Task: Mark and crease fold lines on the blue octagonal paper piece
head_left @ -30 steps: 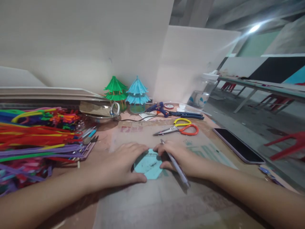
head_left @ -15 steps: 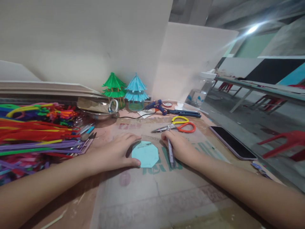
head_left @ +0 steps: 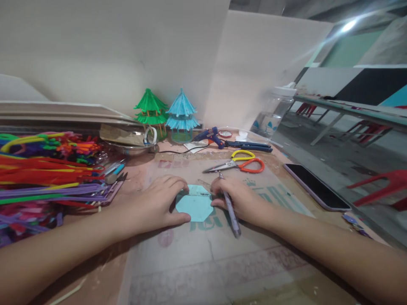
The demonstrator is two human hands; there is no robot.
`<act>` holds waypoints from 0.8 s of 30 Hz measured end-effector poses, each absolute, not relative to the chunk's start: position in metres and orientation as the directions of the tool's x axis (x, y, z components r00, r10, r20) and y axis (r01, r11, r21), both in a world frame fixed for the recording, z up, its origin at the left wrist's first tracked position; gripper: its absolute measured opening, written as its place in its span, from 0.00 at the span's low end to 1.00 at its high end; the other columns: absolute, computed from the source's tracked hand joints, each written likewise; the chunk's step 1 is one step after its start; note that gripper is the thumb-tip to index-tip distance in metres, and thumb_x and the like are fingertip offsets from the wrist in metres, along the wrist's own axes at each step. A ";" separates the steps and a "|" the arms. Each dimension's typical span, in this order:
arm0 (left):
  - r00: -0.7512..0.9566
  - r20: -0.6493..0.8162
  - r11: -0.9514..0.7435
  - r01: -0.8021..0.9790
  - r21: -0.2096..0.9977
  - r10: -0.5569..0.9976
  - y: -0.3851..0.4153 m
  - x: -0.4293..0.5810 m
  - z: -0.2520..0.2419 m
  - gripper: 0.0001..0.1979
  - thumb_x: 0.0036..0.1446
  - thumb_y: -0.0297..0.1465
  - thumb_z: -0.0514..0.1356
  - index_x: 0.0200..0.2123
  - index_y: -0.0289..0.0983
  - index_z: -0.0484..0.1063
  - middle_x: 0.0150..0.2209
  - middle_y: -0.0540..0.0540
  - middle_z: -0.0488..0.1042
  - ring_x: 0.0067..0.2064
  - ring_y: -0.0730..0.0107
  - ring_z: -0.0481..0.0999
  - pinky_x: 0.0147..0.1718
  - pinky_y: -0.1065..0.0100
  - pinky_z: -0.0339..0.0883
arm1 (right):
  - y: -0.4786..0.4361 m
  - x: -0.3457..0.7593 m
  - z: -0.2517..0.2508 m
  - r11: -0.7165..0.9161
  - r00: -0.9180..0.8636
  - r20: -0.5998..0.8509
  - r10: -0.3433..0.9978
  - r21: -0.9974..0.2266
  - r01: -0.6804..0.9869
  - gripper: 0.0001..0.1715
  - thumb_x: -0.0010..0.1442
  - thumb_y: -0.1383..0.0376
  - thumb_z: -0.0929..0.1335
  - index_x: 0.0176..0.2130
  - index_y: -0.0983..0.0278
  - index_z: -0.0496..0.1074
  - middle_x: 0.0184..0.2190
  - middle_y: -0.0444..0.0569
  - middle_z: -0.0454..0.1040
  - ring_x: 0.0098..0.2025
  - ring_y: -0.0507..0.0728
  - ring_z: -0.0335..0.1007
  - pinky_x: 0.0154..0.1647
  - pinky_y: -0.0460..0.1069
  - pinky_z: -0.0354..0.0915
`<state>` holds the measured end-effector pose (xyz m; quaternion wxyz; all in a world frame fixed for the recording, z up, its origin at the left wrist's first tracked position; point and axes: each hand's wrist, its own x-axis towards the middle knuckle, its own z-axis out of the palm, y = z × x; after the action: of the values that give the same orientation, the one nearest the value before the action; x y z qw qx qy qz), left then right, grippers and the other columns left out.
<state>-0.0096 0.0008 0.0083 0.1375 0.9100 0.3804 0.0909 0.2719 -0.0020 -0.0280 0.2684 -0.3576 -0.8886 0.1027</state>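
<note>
A pale-blue octagonal piece of card (head_left: 194, 207) lies flat on the plastic-covered table between my hands. Across its upper part runs a narrow clear strip (head_left: 204, 194) with dark marks, which looks like a ruler. My left hand (head_left: 163, 199) rests at the card's left edge, thumb and fingers spread apart around that side. In my right hand (head_left: 233, 195) is a purple-grey pen (head_left: 233, 216), held slanting with its lower end toward me. My right fingertips touch the card's right edge, by the strip's end.
Scissors (head_left: 235, 163) with yellow and orange handles lie beyond my right hand, a phone (head_left: 316, 186) farther right. Behind stand a glue gun (head_left: 211, 136), green (head_left: 150, 110) and blue (head_left: 182, 114) pagoda-like models and a metal bowl (head_left: 127, 147). Bundled pipe cleaners (head_left: 47, 169) fill the left.
My right hand has come left to the card's edge, and the pen has tilted more. The clear strip now lies straighter across the card. My left hand stays beside the card.
</note>
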 end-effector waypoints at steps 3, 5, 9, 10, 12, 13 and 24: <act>0.697 0.058 -0.674 0.665 0.322 0.715 0.001 -0.010 0.008 0.20 0.60 0.41 0.67 0.52 0.39 0.70 0.53 0.41 0.76 0.56 0.47 0.75 0.54 0.48 0.70 | -0.001 0.271 -0.023 0.669 -0.561 0.366 0.743 -0.416 0.616 0.12 0.64 0.69 0.74 0.41 0.60 0.68 0.43 0.54 0.79 0.45 0.62 0.75 0.46 0.56 0.71; 0.698 0.058 -0.675 0.663 0.323 0.714 0.001 -0.010 0.007 0.21 0.59 0.41 0.67 0.52 0.39 0.70 0.53 0.41 0.76 0.57 0.47 0.75 0.55 0.48 0.69 | 0.001 0.271 -0.019 0.642 -0.559 0.318 0.765 -0.426 0.637 0.10 0.64 0.71 0.73 0.41 0.60 0.68 0.43 0.54 0.79 0.46 0.63 0.76 0.47 0.55 0.70; 0.694 0.060 -0.672 0.666 0.324 0.717 0.002 -0.009 0.007 0.22 0.58 0.41 0.68 0.52 0.39 0.70 0.53 0.41 0.76 0.56 0.47 0.75 0.55 0.49 0.69 | 0.002 0.271 -0.014 0.644 -0.577 0.288 0.765 -0.326 0.692 0.04 0.68 0.68 0.69 0.39 0.61 0.69 0.38 0.52 0.77 0.40 0.61 0.73 0.40 0.53 0.66; 0.693 0.059 -0.670 0.667 0.326 0.719 0.002 -0.008 0.007 0.22 0.57 0.41 0.68 0.52 0.39 0.70 0.53 0.41 0.76 0.56 0.47 0.75 0.55 0.49 0.69 | 0.002 0.271 -0.013 0.651 -0.582 0.294 0.758 -0.297 0.698 0.03 0.68 0.67 0.68 0.39 0.61 0.69 0.36 0.52 0.76 0.38 0.61 0.72 0.39 0.52 0.65; 0.690 0.058 -0.667 0.670 0.327 0.721 0.002 -0.007 0.008 0.22 0.57 0.41 0.68 0.51 0.39 0.71 0.52 0.41 0.76 0.55 0.47 0.75 0.54 0.49 0.69 | 0.000 0.271 -0.013 0.672 -0.601 0.307 0.738 -0.254 0.695 0.04 0.69 0.67 0.66 0.38 0.61 0.69 0.34 0.51 0.74 0.36 0.60 0.70 0.37 0.52 0.63; 0.690 0.057 -0.666 0.670 0.327 0.722 0.002 -0.006 0.008 0.22 0.57 0.40 0.68 0.51 0.39 0.71 0.52 0.41 0.76 0.55 0.47 0.75 0.54 0.49 0.70 | 0.000 0.271 -0.013 0.684 -0.611 0.317 0.726 -0.237 0.690 0.06 0.69 0.68 0.65 0.37 0.61 0.68 0.33 0.51 0.73 0.35 0.59 0.68 0.37 0.51 0.62; 0.689 0.062 -0.665 0.667 0.338 0.722 0.001 -0.007 0.009 0.28 0.57 0.40 0.70 0.59 0.39 0.69 0.57 0.40 0.77 0.60 0.46 0.74 0.58 0.48 0.68 | -0.001 0.268 -0.027 0.691 -0.565 0.399 0.723 -0.407 0.597 0.11 0.67 0.66 0.70 0.38 0.58 0.62 0.42 0.54 0.79 0.43 0.62 0.75 0.42 0.54 0.68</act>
<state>-0.0068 0.0008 0.0086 0.1459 0.9073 0.3827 0.0956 0.2680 -0.0008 -0.0267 0.2762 -0.3760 -0.8771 0.1138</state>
